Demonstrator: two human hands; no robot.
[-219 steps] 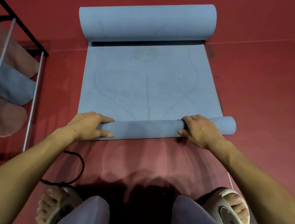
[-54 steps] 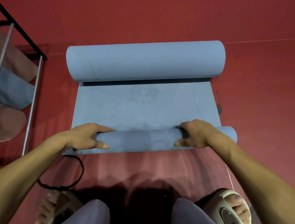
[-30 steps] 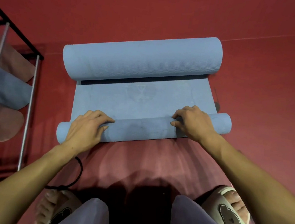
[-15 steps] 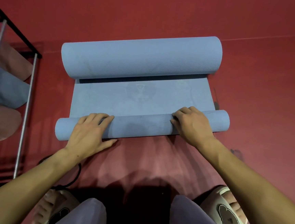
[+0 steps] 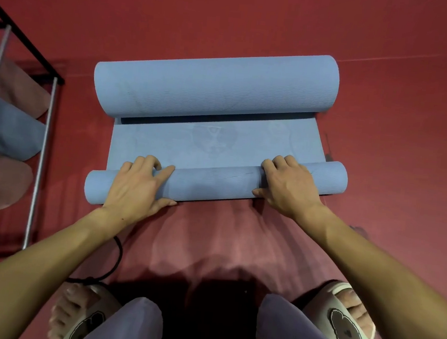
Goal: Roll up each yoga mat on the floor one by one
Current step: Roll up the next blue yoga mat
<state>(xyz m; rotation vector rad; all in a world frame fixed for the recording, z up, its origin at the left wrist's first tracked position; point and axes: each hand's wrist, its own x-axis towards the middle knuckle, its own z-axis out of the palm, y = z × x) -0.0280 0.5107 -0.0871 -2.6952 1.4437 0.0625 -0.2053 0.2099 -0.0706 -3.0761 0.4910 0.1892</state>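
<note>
A blue yoga mat (image 5: 213,144) lies on the red floor with only a short flat strip showing. Its far end is a thick roll (image 5: 216,87). Its near end is a thin roll (image 5: 213,184) lying slightly askew, right end farther away. My left hand (image 5: 137,188) grips the thin roll near its left end, fingers curled over the top and thumb on the near side. Toward the right end, my right hand (image 5: 288,186) grips it the same way.
A metal rack (image 5: 42,153) stands at the left with rolled pink and blue mats (image 5: 7,126) on it. A black cord (image 5: 117,257) loops on the floor by my left foot. My slippered feet (image 5: 346,328) are at the bottom.
The thin near roll has been rolled away from me and grown thicker, shortening the flat strip. My left hand moved from the roll's end onto its top.
</note>
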